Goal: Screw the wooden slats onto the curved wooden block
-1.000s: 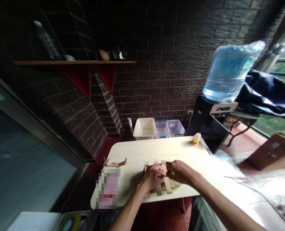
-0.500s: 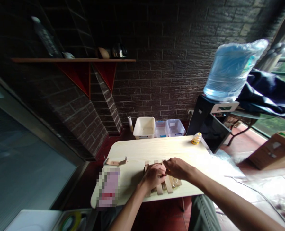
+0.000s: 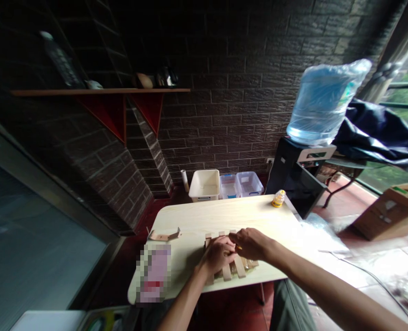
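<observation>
The right hand (image 3: pixel 250 241), at the lower centre of the frame, is curled closed around a small yellow item (image 3: pixel 238 247); only a sliver of it projects toward the other hand. The left hand (image 3: pixel 219 253) rests on the slatted wooden piece (image 3: pixel 239 266), fingers bent and bunched; whether they pinch a part cannot be determined. The fingertips of both hands nearly meet over the slats.

Change noted: one second earlier, more of the yellow item was exposed and the right fist was at a different angle. The fist has since rotated. The slatted piece holds its place on the table (image 3: pixel 204 216), near the front edge, which indicates that the work remains concentrated at one point on it.

Further out, a bent wooden part (image 3: pixel 164 236) with upright ends lies left of the hands, above a pink item (image 3: pixel 155 271). A yellow-based bottle (image 3: pixel 278 198) stands at the table's far right corner.

Visibility limits: the contact point and the tip of the yellow item are hidden by the hands. The pink item is pixelated and unreadable. Both forearms are cut off at the bottom of the frame.
</observation>
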A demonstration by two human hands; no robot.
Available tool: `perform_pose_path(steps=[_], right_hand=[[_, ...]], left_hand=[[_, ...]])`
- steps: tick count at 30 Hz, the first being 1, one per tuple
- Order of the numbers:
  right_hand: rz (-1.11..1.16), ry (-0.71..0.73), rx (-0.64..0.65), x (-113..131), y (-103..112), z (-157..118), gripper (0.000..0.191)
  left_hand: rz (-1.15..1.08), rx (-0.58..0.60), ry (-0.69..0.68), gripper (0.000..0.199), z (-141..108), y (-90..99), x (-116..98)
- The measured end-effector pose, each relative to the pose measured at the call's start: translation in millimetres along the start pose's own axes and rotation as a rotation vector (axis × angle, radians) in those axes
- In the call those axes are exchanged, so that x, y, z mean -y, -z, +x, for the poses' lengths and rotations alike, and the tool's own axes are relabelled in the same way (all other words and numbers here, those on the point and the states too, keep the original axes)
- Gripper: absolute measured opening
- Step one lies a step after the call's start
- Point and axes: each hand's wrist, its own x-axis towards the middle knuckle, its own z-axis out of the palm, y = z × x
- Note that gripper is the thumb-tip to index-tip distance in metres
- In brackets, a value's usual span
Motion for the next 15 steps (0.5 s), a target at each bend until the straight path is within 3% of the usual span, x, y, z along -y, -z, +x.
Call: perform_pose_path(steps=[5, 15], right_hand=[[-0.039, 0.039, 0.018, -2.1, -2.4, 1.9, 0.024], [0.015, -0.022, 0.025, -4.7, -1.3, -2.4, 0.027]], left_hand=[[0.018, -0.013, -0.019, 0.004, -0.7, -4.2, 4.5], [0.014, -0.009, -0.029, 0.008, 1.9, -2.4, 0.6]])
